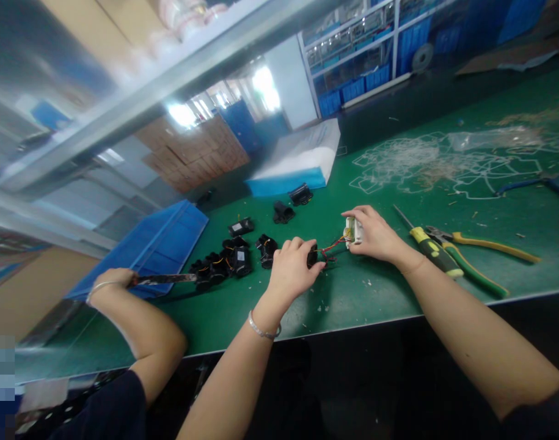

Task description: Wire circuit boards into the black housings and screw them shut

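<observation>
My left hand (pixel 292 267) is closed around a small black part (pixel 312 255), most of it covered by the fingers. Thin red, yellow and dark wires (pixel 334 245) run from that part to a small white plastic housing (pixel 354 232). Thumb and fingers of my right hand (pixel 375 235) grip this housing, whose face turned to the left shows something yellowish inside. Just left of my left hand lies a black part (pixel 266 249) on the green table (pixel 347 305). A yellow-and-black screwdriver (pixel 432 252) lies close to my right wrist.
At left, another person's hand (pixel 112 282) holds a long dark tool (pixel 164 279) beside a row of black parts (pixel 219 264). A blue bin (pixel 146 244) stands behind. Green-and-yellow pliers (pixel 476 247), blue-handled pliers (pixel 536 181) and tangled white strips (pixel 412 156) lie at right.
</observation>
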A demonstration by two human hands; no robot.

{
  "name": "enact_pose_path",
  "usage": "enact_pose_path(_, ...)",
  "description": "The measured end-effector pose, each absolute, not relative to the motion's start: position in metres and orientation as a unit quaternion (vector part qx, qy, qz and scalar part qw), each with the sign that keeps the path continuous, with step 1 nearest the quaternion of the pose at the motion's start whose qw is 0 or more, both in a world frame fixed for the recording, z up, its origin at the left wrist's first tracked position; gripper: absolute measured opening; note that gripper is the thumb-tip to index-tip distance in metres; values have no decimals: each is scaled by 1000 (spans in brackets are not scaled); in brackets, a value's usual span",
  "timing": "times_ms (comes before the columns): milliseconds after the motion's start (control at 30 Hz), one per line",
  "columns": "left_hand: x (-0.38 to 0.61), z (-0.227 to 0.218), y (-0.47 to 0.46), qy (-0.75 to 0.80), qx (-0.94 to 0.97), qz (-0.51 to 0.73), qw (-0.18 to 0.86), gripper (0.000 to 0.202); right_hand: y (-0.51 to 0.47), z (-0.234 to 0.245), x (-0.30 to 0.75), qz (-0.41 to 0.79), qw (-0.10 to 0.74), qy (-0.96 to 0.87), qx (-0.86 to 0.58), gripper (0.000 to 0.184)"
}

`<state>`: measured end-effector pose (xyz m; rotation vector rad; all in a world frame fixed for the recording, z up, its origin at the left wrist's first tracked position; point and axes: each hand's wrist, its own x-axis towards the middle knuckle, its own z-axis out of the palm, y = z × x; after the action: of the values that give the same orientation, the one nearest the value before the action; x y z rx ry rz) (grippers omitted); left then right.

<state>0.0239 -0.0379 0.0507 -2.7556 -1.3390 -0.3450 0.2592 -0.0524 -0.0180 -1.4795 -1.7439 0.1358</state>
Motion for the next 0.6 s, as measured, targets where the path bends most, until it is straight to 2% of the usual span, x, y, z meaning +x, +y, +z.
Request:
enact_pose_path(67,19,57,-40,-422,-898,-109,-60,43,-52,-18,259,52,411,-695,-588,74)
enact_pose_path(167,12,56,-35,-434,-874,-88,-198,43,-52,-18,258,53,409,-699,-585,74)
enact_pose_path(333,9,31,-25,-471,-854,-142,-172,71,-51,-18,259,59,407,-697,-588,75)
enact_pose_path(400,10,23,-24,-477,-837,-144,-225,78,-51,-18,259,62,408,-698,-585,75)
enact_pose_path(500,12,21,-25,-460,-813,-117,-336,74,-52,-17,259,62,409,-700,-582,74)
enact_pose_path(600,11,27,-24,-439,-822,-122,-340,66,-53,-15,258,63,407,-701,-582,72)
